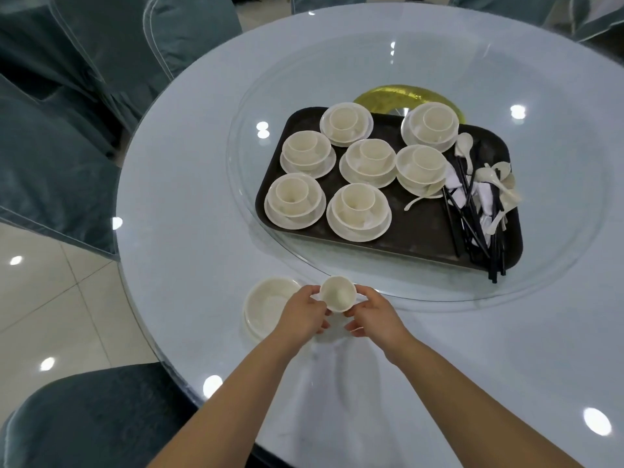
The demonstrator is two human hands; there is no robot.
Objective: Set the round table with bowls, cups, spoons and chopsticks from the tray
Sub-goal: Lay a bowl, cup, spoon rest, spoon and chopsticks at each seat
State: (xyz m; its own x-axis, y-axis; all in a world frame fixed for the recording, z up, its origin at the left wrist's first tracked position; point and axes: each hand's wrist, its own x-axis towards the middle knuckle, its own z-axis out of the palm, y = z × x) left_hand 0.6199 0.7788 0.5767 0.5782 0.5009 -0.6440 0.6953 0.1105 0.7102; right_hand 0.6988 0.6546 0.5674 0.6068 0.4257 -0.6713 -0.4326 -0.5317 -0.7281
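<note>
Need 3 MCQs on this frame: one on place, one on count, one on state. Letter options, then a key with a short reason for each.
1. Where does the bowl that is off the tray lie?
A. on the glass turntable
B. on the table's near edge, left of the held cup
C. on a chair

2. How many stacked sets remain on the tray?
A. five
B. seven
C. nine

3. What state is the small cup in?
A. lying on its side, untouched
B. nested in a bowl on the tray
C. upright, held between both hands

Key:
1 B: it sits on the table beside the left hand, outside the turntable.
2 B: seven cup-in-bowl stacks are countable on the dark tray.
3 C: left hand and right hand pinch its sides, mouth facing up.
</note>
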